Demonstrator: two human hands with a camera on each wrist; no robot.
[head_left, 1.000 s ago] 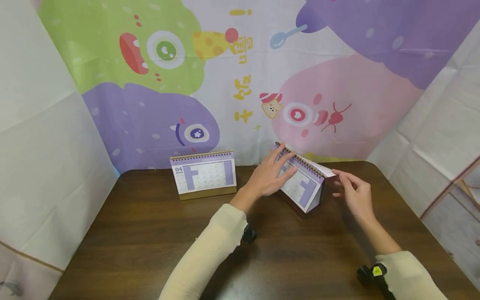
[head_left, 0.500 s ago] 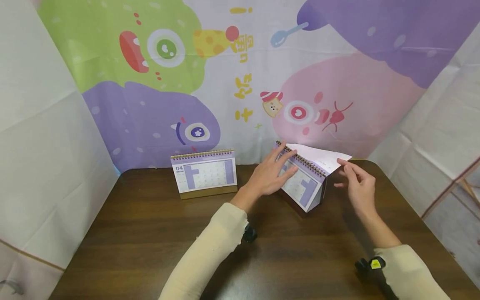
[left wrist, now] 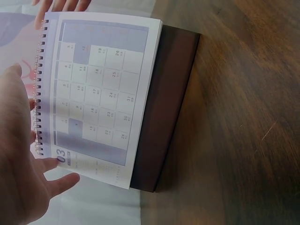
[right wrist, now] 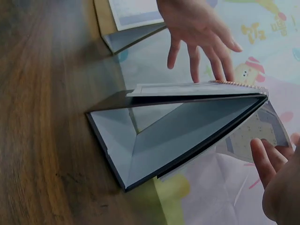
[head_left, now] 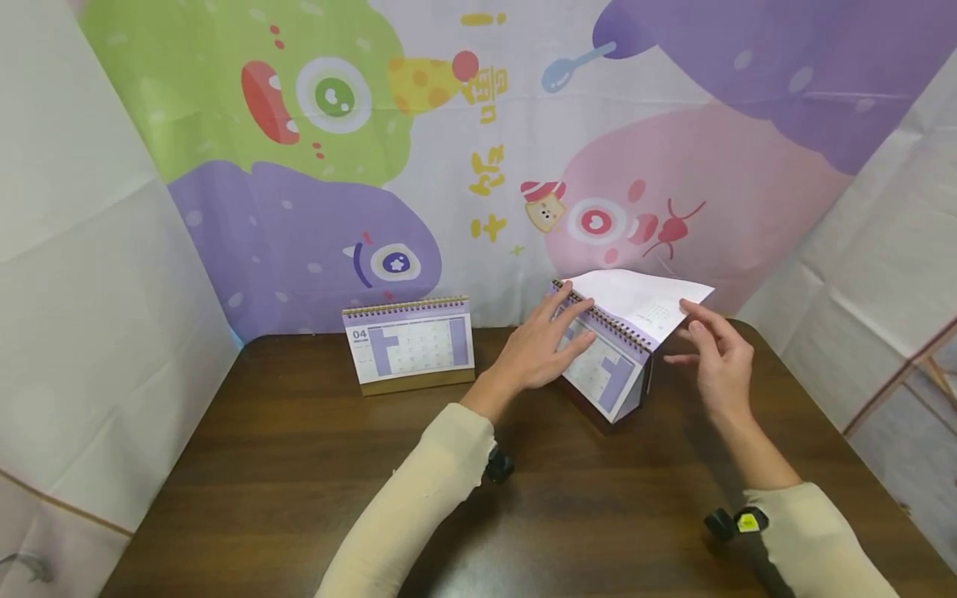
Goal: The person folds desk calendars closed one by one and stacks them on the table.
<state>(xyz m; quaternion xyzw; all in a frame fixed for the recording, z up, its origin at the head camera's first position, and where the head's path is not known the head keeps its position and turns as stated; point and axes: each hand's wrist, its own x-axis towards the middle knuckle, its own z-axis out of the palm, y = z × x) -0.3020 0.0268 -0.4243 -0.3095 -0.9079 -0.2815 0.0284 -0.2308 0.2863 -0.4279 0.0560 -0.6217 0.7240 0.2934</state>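
So the page (head_left: 635, 296) has risen higher behind the calendar's (head_left: 598, 384) coil (head_left: 622, 329) since a second ago; I'd call it only partway turned. My right hand (head_left: 723, 365) pinches its edge, left hand (head_left: 531, 353) rests spread on the coil, gripping nothing. Calendar's on the counter (head_left: 598, 515), right of another calendar (head_left: 411, 349).

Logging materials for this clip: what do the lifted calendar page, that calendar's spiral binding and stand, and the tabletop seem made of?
Lifted page: apparently matte paper, thin and softly curved.
Spiral binding: probably metal wire, since the loops gleam.
Stand: likely stiff board with a smooth dark covering; it holds flat panels and crisp folds.
Tabletop: wood or wood-look laminate, slightly glossy, with brown grain.
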